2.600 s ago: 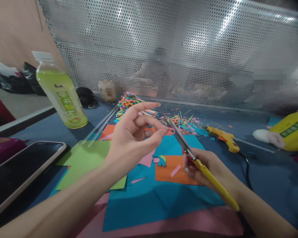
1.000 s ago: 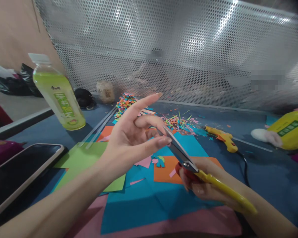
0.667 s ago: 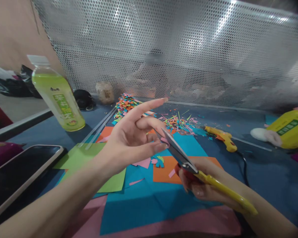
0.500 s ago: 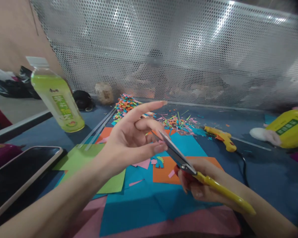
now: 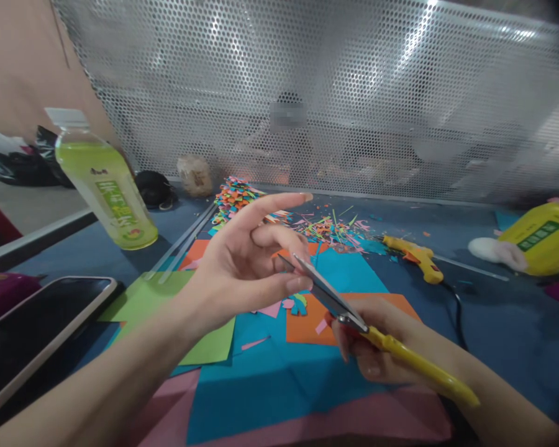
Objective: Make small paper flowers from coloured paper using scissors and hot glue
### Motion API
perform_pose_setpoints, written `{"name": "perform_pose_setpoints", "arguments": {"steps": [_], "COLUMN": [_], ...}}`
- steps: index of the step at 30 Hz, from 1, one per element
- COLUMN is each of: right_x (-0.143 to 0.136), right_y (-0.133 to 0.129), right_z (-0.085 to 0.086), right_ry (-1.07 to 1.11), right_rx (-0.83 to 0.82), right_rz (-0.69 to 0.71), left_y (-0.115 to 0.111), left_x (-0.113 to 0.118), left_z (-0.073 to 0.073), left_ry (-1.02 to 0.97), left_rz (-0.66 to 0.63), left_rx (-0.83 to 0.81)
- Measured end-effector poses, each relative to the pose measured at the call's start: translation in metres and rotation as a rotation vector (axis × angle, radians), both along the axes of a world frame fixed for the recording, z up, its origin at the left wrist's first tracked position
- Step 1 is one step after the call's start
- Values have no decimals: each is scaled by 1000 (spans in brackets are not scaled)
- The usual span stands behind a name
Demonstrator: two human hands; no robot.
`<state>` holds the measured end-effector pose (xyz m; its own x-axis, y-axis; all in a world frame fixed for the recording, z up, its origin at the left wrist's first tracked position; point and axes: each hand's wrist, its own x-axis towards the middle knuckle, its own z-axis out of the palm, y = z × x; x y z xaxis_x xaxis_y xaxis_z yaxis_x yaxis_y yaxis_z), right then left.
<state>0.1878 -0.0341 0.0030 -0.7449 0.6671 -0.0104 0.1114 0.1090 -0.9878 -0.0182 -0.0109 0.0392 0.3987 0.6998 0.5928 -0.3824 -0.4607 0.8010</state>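
Observation:
My right hand (image 5: 382,338) grips scissors (image 5: 338,304) with yellow handles, their blades slightly apart and pointing up and left. The tips lie between the thumb and a bent finger of my left hand (image 5: 256,261), whose index finger stretches out above. Whatever those left fingers pinch is hidden by the blades and too small to make out. Under both hands lie coloured sheets: a blue sheet (image 5: 261,391), an orange sheet (image 5: 307,326) and a green sheet (image 5: 209,338). Small cut paper pieces (image 5: 298,304) rest on the orange sheet's left part.
A cone of layered paper bits (image 5: 235,198) stands behind my left hand, near paper scraps (image 5: 333,230). The glue gun (image 5: 414,257) lies right. A drink bottle (image 5: 107,186), a phone (image 5: 41,335) and clear sticks (image 5: 184,242) are left. A perforated metal panel (image 5: 354,93) borders the back.
The scissor tips have dropped slightly between the left fingers, and the blades sit a little lower. Both hands otherwise keep nearly the same place.

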Motion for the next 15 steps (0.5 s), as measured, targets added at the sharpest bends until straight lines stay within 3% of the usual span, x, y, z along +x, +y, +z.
{"name": "perform_pose_setpoints", "arguments": {"steps": [8, 15], "right_x": [3, 3], "right_y": [0, 0], "right_z": [-8, -6], "right_ry": [-33, -46], "right_rx": [-47, 19], "right_rz": [-45, -26], "left_y": [1, 0], "left_x": [-1, 0], "left_z": [1, 2], "left_ry": [21, 10], "left_rz": [22, 14], "left_rx": [33, 78]}}
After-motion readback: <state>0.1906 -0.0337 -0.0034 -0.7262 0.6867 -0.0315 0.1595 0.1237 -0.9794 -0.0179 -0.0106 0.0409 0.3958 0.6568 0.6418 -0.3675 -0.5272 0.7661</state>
